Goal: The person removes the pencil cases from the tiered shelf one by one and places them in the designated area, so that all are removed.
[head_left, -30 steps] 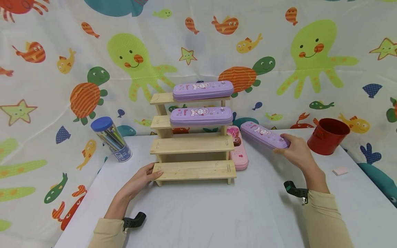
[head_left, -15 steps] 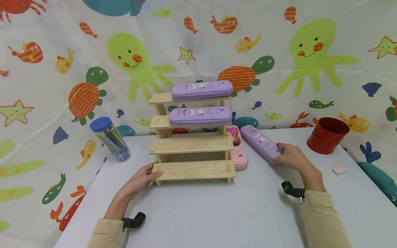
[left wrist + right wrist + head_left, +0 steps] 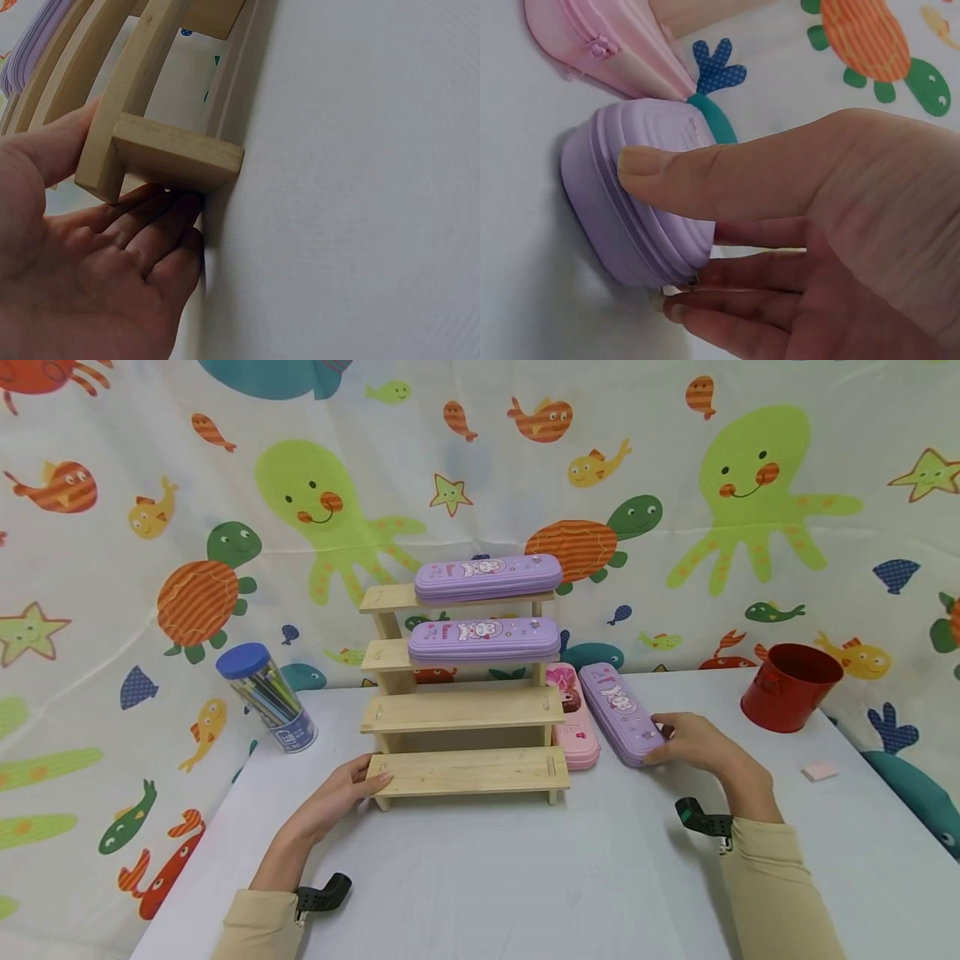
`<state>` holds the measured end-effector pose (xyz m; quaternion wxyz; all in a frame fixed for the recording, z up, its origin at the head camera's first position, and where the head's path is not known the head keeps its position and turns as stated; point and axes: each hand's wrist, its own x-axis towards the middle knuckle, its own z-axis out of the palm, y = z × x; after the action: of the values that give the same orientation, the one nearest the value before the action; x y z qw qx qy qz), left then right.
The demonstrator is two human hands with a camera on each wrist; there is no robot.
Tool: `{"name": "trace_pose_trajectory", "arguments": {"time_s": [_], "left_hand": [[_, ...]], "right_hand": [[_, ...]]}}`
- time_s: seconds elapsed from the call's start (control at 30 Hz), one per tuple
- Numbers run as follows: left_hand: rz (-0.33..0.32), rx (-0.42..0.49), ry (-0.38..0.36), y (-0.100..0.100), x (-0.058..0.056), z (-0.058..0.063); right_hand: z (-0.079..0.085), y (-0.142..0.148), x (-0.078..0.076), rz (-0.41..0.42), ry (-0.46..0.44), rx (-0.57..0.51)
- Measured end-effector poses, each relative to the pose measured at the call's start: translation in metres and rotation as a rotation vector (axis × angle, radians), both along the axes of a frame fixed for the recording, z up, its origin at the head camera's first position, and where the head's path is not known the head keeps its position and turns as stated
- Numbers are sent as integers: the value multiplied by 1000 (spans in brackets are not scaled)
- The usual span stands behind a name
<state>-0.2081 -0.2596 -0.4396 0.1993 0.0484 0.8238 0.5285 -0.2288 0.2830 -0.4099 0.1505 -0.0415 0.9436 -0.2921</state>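
Observation:
My left hand [image 3: 351, 787] holds the left end of the lowest step of a four-tier wooden display stand [image 3: 463, 710]. In the left wrist view its thumb lies over the step [image 3: 105, 161] and the fingers reach behind the side leg. My right hand [image 3: 701, 745] grips the near end of a purple pencil case [image 3: 618, 710], which lies slanted on the white table. The right wrist view has the thumb on the lid of that purple case [image 3: 660, 214] and fingers at its side. Beside it lies a pink pencil case [image 3: 576, 727], partly hidden by the stand.
One purple pencil case [image 3: 487, 578] lies on the top tier and another purple case [image 3: 483, 640] on the tier below. A blue-lidded tub of pens [image 3: 270, 697] stands left. At right are a red bucket [image 3: 791, 689] and a small pink block [image 3: 820, 772].
My right hand has swung the near end of the purple pencil case left and toward me, so the case now lies alongside the pink one. My left hand has kept its place.

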Motion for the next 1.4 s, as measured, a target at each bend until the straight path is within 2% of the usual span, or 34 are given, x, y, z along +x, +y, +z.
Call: {"name": "trace_pose_trajectory", "arguments": {"time_s": [0.5, 0.73, 0.83, 1.03, 1.23, 1.4], "left_hand": [[-1, 0, 2, -2, 1, -1], [-2, -5, -1, -3, 2, 1], [-3, 3, 1, -2, 2, 1], [-2, 13, 0, 0, 2, 1], [-10, 3, 10, 0, 1, 1], [-7, 15, 16, -2, 1, 0]], "right_hand": [[1, -13, -1, 45, -3, -1], [2, -11, -2, 76, 33, 12], [5, -10, -2, 60, 49, 19], [14, -14, 1, 40, 126, -21], [21, -27, 6, 73, 198, -117], [28, -37, 4, 105, 248, -160]]}}
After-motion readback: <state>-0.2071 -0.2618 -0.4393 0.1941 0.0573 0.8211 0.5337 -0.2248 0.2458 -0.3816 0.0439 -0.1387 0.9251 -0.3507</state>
